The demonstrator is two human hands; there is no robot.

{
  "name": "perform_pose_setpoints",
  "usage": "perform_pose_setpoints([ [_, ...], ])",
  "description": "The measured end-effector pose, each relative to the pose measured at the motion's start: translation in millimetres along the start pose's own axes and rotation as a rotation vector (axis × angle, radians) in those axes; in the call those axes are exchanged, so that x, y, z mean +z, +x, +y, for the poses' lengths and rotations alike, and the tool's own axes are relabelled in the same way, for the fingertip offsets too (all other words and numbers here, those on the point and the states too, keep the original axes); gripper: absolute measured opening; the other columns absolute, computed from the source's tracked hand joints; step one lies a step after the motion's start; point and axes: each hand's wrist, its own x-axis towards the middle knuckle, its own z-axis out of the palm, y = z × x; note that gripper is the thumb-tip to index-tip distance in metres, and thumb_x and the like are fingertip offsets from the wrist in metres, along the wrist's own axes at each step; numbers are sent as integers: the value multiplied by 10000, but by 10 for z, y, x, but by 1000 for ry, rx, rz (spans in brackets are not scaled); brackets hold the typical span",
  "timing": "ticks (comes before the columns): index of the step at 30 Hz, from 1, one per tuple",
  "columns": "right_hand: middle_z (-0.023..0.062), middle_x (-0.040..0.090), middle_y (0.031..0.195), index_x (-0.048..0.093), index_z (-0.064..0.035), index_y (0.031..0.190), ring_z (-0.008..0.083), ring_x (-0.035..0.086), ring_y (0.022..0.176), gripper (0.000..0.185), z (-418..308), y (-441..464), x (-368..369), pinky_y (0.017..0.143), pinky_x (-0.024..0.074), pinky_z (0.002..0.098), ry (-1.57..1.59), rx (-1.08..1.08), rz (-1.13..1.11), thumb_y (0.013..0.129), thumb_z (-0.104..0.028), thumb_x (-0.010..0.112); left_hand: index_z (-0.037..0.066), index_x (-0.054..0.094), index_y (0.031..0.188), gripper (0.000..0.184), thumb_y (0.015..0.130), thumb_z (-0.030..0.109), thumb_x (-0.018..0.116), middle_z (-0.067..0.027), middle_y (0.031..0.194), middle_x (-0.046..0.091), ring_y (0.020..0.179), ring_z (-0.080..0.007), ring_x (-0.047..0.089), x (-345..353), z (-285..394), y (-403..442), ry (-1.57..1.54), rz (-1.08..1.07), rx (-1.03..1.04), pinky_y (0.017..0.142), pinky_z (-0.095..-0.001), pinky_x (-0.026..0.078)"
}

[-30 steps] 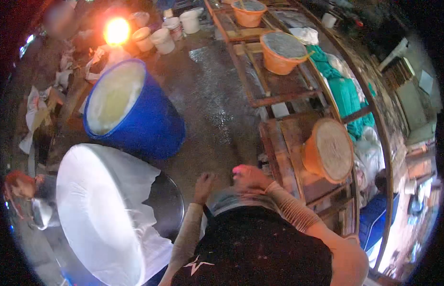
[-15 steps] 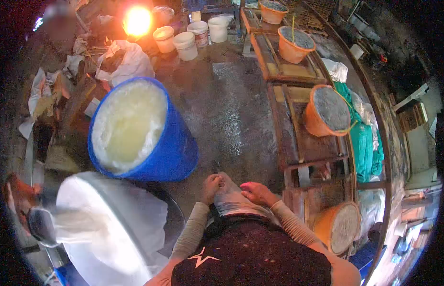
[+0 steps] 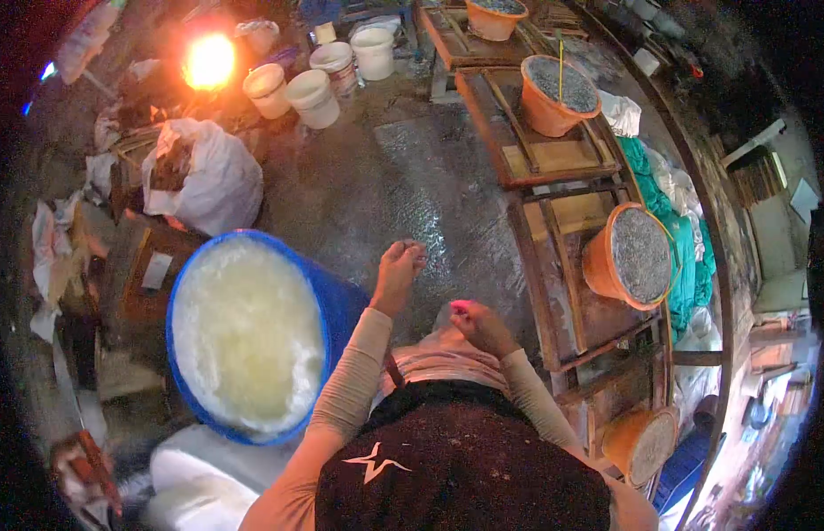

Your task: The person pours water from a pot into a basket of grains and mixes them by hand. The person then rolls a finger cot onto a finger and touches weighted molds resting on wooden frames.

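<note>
My left hand (image 3: 401,273) is raised in front of my body with its fingers curled closed. Whether anything small is inside it, I cannot make out. Lower and to the right, my right hand (image 3: 483,327) is also closed, and a bright pink spot shows at its fingertips. Pale, wrinkled material (image 3: 447,358) lies below both hands at my waist, close to the right one. Left of my left forearm stands a large blue barrel (image 3: 341,296), filled with a whitish-yellow, frothy-looking substance (image 3: 248,336).
Orange buckets (image 3: 598,265) of grey material rest on wooden frames (image 3: 567,292) at the right. White buckets (image 3: 313,99) and a bright glowing light (image 3: 208,62) are at the back. A white sack (image 3: 219,181) sits behind the barrel. Wet floor (image 3: 394,195) lies ahead.
My left hand has lifted up and away from the pale material, and my right hand has risen slightly. The view has shifted, so the barrel and buckets appear lower.
</note>
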Motion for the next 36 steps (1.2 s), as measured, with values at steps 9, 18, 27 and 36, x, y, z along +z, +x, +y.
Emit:
perform_pose_setpoints([
  [9,162,636,1000,601,-42,1102,317,619,898,358,609,910,-198,777,485,388,-132,179,-248,843,-290,600,67,614,915,135,865,179,556,-8,755,594,616,-95,509,-152,-520,1063,157,-190,-378,508,-246,398],
  [18,166,598,1116,595,-33,1087,330,573,1022,367,567,3269,-1117,861,463,414,-241,40,-178,859,-319,558,31,598,795,224,798,254,617,-86,694,594,581,-227,564,-2565,-1907,2552,1059,130,-231,516,-382,457],
  [27,143,647,1013,626,-63,1055,309,615,936,360,1074,4138,-986,807,479,393,-40,276,-72,857,-356,555,70,612,751,102,792,141,550,-68,703,589,610,-205,579,-3121,-2000,2387,128,115,-247,486,-361,453],
  [36,114,664,856,666,-84,822,266,636,820,278,3046,2835,446,715,490,404,-122,781,208,816,-344,567,78,588,763,223,862,235,463,-64,680,570,555,-195,534,-3493,-676,4713,171,84,-556,454,-331,401],
])
